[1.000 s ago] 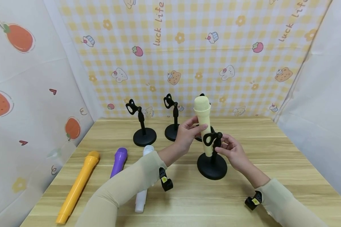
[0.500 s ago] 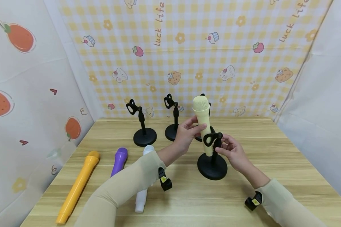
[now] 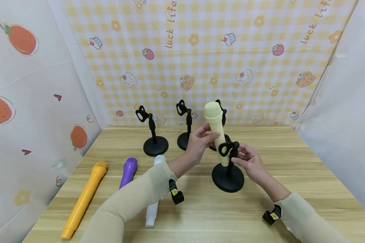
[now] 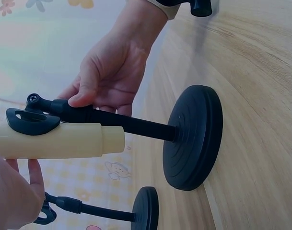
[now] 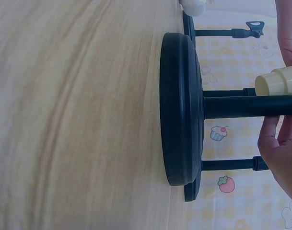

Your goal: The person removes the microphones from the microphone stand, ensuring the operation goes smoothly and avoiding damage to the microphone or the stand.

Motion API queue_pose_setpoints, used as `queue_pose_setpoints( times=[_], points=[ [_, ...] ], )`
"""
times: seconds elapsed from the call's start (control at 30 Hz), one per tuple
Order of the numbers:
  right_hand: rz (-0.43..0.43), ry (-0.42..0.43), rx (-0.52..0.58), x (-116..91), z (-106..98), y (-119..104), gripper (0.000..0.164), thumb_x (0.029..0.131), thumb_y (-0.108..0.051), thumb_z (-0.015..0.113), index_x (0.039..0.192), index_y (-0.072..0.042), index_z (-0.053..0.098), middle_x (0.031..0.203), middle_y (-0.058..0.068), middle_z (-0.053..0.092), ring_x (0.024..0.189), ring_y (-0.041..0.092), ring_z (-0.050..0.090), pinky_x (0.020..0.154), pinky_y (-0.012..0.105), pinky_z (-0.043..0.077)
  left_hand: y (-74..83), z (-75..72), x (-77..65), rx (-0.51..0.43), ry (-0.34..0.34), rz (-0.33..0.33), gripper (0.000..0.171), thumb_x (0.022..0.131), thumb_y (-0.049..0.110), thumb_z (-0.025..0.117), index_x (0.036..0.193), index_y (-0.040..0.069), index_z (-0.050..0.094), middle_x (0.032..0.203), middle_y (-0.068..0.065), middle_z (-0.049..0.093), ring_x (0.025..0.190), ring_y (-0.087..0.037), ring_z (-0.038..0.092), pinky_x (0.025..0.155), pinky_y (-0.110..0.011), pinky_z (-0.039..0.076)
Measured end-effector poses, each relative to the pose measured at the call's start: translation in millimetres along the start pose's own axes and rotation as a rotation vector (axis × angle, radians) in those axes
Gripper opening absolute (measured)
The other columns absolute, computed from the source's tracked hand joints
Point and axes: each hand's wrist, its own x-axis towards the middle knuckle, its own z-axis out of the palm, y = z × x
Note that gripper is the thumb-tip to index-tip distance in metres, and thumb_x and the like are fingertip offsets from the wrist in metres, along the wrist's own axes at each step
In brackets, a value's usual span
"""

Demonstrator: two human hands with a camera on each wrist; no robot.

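Note:
A pale yellow microphone [image 3: 216, 123] stands nearly upright, its head tilted a little left, gripped around the body by my left hand [image 3: 199, 143]. Its lower part lies at the clip [image 3: 224, 149] of a black microphone stand [image 3: 228, 178]. My right hand [image 3: 250, 163] pinches that stand's post just below the clip. In the left wrist view the microphone's lower end [image 4: 112, 140] extends past the clip, beside the post and above the round base [image 4: 193, 139]. The right wrist view shows the base [image 5: 177, 110] flat on the wooden table.
Black stands with bare clips stand along the back: one at left [image 3: 155, 145], one in the middle [image 3: 184, 140], another partly hidden behind the microphone. Orange [image 3: 83, 200], purple [image 3: 128, 172] and white [image 3: 152, 214] microphones lie at left, the last two partly under my left sleeve.
The microphone's head has tipped slightly to the left in my left hand. My right hand keeps its hold on the stand, which has barely moved.

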Motion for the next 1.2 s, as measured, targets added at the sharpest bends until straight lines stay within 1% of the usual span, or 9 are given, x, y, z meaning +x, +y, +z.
queue_pose_setpoints(
  times=[0.23,0.4,0.57,0.63,0.73,0.9,1.03,1.2],
  points=[
    [-0.003,-0.010,0.012,0,0,1,0.046,0.086,0.017,0.061,0.114,-0.020,0.063,0.100,-0.003,0.061,0.089,0.010,0.064,0.077,0.024,0.054,1.1,-2.1,-1.8,-0.013,0.009,-0.001,0.032,0.088,0.000,0.068,0.120,0.000,0.064,0.103,0.000,0.067,0.087,-0.013,0.065,0.074,-0.031,0.055],
    [0.001,-0.008,0.008,1,1,0,0.044,0.086,0.016,0.062,0.113,-0.019,0.064,0.099,-0.003,0.061,0.089,0.010,0.064,0.077,0.023,0.054,0.7,-5.1,-2.3,-0.016,0.013,0.015,0.031,0.088,-0.001,0.068,0.119,-0.001,0.065,0.100,0.000,0.068,0.085,-0.013,0.066,0.073,-0.031,0.055],
    [-0.002,-0.004,0.017,0,1,-1,0.040,0.085,0.016,0.063,0.112,-0.014,0.063,0.097,-0.004,0.061,0.087,0.010,0.064,0.075,0.023,0.054,1.6,-9.9,-2.3,-0.016,0.023,0.019,0.031,0.089,0.000,0.068,0.119,-0.001,0.064,0.101,-0.001,0.067,0.086,-0.014,0.066,0.076,-0.034,0.055],
    [-0.002,-0.004,0.022,0,1,-2,0.040,0.085,0.017,0.062,0.111,-0.013,0.063,0.096,-0.003,0.061,0.086,0.010,0.064,0.075,0.023,0.054,2.4,-12.1,-2.1,-0.020,0.039,0.015,0.030,0.089,0.001,0.068,0.119,0.000,0.065,0.101,-0.001,0.066,0.086,-0.015,0.066,0.076,-0.036,0.055],
    [0.002,0.000,0.024,0,0,-4,0.042,0.084,0.017,0.062,0.109,-0.017,0.064,0.096,-0.004,0.062,0.086,0.010,0.064,0.075,0.024,0.054,3.6,-14.5,-1.5,-0.022,0.054,0.005,0.029,0.089,0.002,0.068,0.117,0.000,0.065,0.101,-0.002,0.065,0.086,-0.015,0.065,0.077,-0.037,0.055],
    [0.010,0.005,0.021,1,0,-6,0.042,0.085,0.017,0.063,0.108,-0.018,0.064,0.096,-0.004,0.064,0.086,0.010,0.065,0.075,0.024,0.055,6.2,-16.5,-0.9,-0.008,0.047,-0.007,0.030,0.089,0.003,0.069,0.119,0.001,0.064,0.102,-0.002,0.065,0.087,-0.015,0.065,0.076,-0.037,0.055],
    [0.017,0.005,0.026,1,0,-6,0.041,0.085,0.016,0.064,0.108,-0.018,0.064,0.096,-0.004,0.064,0.087,0.010,0.065,0.075,0.024,0.055,7.9,-18.3,-0.8,0.013,0.053,-0.012,0.031,0.089,0.004,0.069,0.119,0.001,0.065,0.102,-0.003,0.066,0.087,-0.016,0.065,0.073,-0.035,0.055],
    [0.029,0.016,0.020,0,-1,-5,0.039,0.085,0.014,0.065,0.107,-0.018,0.064,0.095,-0.005,0.063,0.085,0.009,0.063,0.074,0.023,0.054,8.8,-20.3,-1.6,0.026,0.056,-0.048,0.034,0.088,0.005,0.069,0.122,0.001,0.063,0.103,-0.004,0.067,0.090,-0.017,0.065,0.070,-0.035,0.056]
  ],
)
